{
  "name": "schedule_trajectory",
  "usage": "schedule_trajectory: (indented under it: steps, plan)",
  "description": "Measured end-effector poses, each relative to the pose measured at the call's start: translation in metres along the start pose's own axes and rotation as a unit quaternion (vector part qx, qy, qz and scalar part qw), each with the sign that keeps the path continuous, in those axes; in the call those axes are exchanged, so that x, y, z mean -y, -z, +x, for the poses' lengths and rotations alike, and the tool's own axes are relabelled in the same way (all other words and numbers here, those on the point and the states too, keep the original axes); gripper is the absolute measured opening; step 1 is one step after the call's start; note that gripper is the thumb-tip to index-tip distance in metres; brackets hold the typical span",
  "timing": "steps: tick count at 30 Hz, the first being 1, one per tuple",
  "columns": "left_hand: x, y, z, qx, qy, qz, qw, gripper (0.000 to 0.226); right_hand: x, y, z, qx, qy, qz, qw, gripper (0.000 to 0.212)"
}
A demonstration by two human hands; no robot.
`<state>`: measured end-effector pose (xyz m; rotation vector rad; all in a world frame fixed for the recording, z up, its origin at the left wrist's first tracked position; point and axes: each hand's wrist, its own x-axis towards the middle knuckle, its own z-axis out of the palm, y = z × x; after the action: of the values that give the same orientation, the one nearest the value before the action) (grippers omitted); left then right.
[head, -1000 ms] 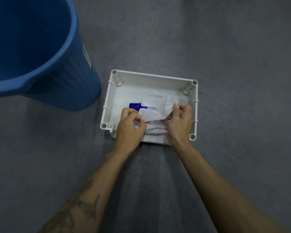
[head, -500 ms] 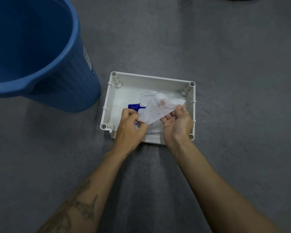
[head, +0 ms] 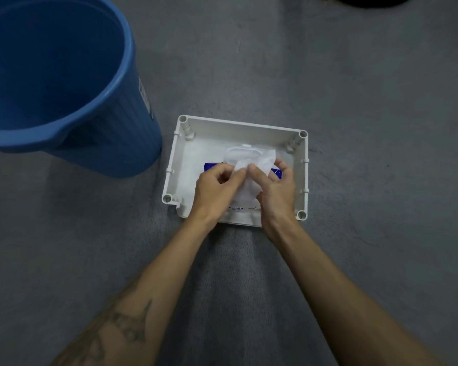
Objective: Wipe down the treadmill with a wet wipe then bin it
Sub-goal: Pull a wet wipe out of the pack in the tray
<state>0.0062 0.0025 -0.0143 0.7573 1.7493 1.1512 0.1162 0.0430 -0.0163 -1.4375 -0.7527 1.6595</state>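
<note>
Blue bin at 10 o'clock, open-topped, standing on grey carpet, just beside the white tray at centre. No treadmill in view; only a dark edge at 1 o'clock, too cropped to name.

Inside the tray, a wipe pack with a blue band, its flap lifted toward 12 o'clock.

Over the pack, 2 hands close together. Left hand curled, thumb and fingertips pinching the near edge of the wet wipe. Right hand likewise pinching the same sheet from 3 o'clock, its other fingers loosely bent.

Step in hand, by judgement: freeing and spreading 1 sheet.

- Keep each pinch on 1 layer only; thin wet sheets cling and drag the next one out.
- Pull apart gently toward 9 and 3 o'clock, not upward, to avoid tearing.
- Press the flap shut afterwards so the rest stay damp.
- Keep the sheet off the carpet.
</note>
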Motion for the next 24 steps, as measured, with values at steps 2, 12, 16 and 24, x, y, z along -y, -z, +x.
schedule_trajectory:
  steps: [2, 12, 16, 24]
  plan:
    - [0.001, 0.0, 0.001, -0.013, 0.016, -0.023, 1.0, 0.017, 0.001, 0.002, -0.003, 0.013, 0.025, -0.05, 0.998, 0.06]
    - [-0.002, 0.005, 0.003, 0.0, 0.072, -0.126, 0.989, 0.013, -0.004, 0.018, 0.0, 0.004, 0.12, -0.19, 0.974, 0.059]
    - [0.003, 0.003, 0.003, 0.035, 0.08, -0.067, 0.994, 0.02, 0.001, 0.016, -0.002, 0.04, 0.115, -0.148, 0.982, 0.054]
    - [-0.002, -0.004, -0.004, 0.03, 0.052, -0.081, 0.995, 0.031, -0.001, 0.016, -0.001, 0.046, 0.175, -0.195, 0.964, 0.05]
